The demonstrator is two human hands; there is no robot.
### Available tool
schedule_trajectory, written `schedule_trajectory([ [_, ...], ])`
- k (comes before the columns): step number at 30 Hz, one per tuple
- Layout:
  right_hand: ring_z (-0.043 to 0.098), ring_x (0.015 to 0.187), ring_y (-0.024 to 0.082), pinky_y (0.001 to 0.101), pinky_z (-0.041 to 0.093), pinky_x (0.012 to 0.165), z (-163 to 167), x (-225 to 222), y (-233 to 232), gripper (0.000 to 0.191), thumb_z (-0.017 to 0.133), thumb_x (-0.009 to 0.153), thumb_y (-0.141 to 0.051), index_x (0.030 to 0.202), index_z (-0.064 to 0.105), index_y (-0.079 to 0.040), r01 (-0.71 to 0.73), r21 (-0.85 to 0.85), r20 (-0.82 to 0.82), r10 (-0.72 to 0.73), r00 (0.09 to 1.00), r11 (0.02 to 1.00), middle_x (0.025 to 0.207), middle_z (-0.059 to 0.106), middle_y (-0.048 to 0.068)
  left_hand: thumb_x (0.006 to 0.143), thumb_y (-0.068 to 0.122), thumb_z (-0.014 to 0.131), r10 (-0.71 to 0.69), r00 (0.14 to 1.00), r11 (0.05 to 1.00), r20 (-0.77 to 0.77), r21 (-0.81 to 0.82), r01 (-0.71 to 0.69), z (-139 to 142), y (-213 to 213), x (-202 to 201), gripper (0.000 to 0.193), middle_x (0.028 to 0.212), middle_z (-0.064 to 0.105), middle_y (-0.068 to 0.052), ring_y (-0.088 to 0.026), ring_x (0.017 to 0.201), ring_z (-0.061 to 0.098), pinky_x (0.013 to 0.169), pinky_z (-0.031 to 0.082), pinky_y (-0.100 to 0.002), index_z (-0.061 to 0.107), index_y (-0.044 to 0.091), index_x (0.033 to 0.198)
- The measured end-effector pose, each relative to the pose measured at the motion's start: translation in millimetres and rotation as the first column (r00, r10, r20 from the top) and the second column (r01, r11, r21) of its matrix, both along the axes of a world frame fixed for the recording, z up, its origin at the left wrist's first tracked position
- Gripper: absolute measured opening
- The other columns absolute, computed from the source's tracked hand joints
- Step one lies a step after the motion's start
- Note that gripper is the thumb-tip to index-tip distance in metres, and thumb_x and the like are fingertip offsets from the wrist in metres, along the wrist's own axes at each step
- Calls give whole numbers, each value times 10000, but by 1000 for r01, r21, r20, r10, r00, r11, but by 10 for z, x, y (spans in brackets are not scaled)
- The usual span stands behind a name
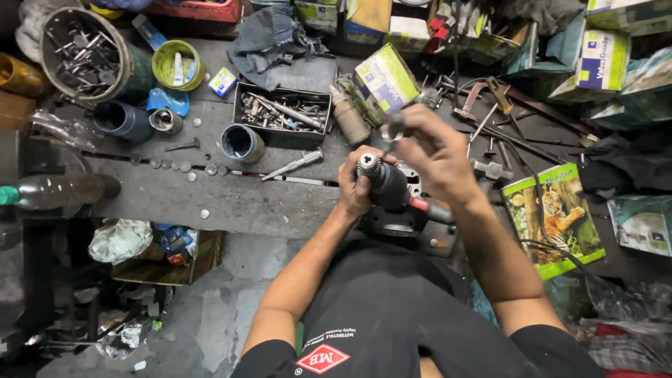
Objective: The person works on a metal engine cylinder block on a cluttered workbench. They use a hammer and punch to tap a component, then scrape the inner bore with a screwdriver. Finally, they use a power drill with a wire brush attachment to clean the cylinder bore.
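The drill (389, 187), judged heavy and rigid, is held above the bench's (238, 203) near edge, clamped at its body by the left hand (355, 187). A small metal part (393, 127), probably slippery, is pinched in the right hand (435, 150) just above the chuck (369, 166).

drill (389, 187): black body, silver chuck, red trim. surface (231, 199): dark grey, stained. carton (386, 77): green and white, purple panel. booklet (556, 218): green border, orange striped tiger print. cup (241, 143): blue. tub (178, 65): yellow-green. shirt (392, 315): black, red diamond emblem.
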State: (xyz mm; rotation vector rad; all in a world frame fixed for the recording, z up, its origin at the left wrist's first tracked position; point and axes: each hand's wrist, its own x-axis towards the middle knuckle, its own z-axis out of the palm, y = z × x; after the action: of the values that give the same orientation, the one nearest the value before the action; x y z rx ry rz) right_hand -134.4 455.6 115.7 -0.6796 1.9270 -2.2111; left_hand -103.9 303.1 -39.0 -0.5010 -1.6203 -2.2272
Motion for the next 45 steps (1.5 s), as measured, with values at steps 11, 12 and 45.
schedule_trajectory([
  [11,612,1125,221,318,491,1026,185,-23,-260,211,706,993,-76,1164,639,30,157,391,-342,-15,940,907,1155,641,112,1043,614,521,106,994,992,25,-77,-104,-179,-2,13,643,1195,706,-148,-229,1103,682,985,543,-384,592,29,1301],
  [12,616,1123,227,321,494,1022,213,-22,-249,220,714,983,-80,1162,643,25,162,400,-355,-10,935,902,1152,645,117,1027,615,524,103,994,990,37,-99,-99,-129,-10,14,656,1155,708,-138,-221,1058,681,949,546,-369,590,25,1307],
  [45,648,1092,324,394,505,944,-1201,558,910,392,660,953,-317,1236,682,-47,-179,745,221,16,975,643,1170,636,153,1062,307,489,-167,981,982,-99,67,174,556,-91,-83,339,904,664,-178,-285,838,681,888,594,-484,616,-6,1046],
])
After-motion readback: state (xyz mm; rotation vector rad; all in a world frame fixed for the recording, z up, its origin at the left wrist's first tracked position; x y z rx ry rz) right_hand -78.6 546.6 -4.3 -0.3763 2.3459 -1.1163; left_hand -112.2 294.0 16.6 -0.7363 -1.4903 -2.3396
